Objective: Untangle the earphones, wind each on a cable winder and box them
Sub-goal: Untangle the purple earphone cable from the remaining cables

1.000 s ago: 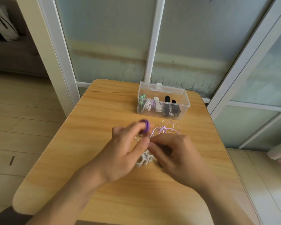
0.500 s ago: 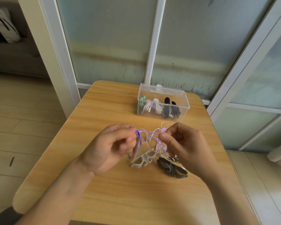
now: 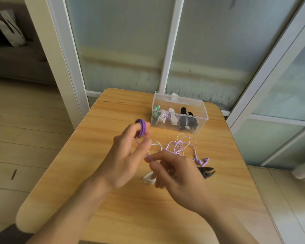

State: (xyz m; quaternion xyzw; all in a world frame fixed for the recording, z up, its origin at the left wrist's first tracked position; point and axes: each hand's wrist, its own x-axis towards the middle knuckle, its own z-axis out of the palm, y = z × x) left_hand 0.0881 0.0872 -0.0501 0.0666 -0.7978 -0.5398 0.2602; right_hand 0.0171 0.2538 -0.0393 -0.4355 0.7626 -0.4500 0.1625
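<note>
- Since half a second ago the left hand (image 3: 125,155) has lifted and swung toward the box, and the right hand (image 3: 180,175) has dropped nearer the person, pulling the strand between them out straight.
- Left hand: raised above the table (image 3: 99,173), its fingers curled round a winder (image 3: 141,128) that already carries several turns of purple cable; thumb and fingertips grip it.
- Right hand: thumb and forefinger pinch the purple cord (image 3: 149,157) just beside the left palm; the other fingers are curled under.
- One purple strand runs down from the winder to that pinch.
- Loose loops (image 3: 181,145) of purple and white cable lie on the table beyond the right hand, between it and the box.
- Two purple earbuds (image 3: 203,161) rest on the wood to the right of the loops, close together.
- A white winder (image 3: 149,178) lies flat under the hands, partly hidden by the right fingers.
- A dark winder (image 3: 207,172) lies just right of the right hand, near the earbuds.
- A clear box (image 3: 180,115) stands at the far side of the table, lid back, holding wound green, white, purple and black sets.
</note>
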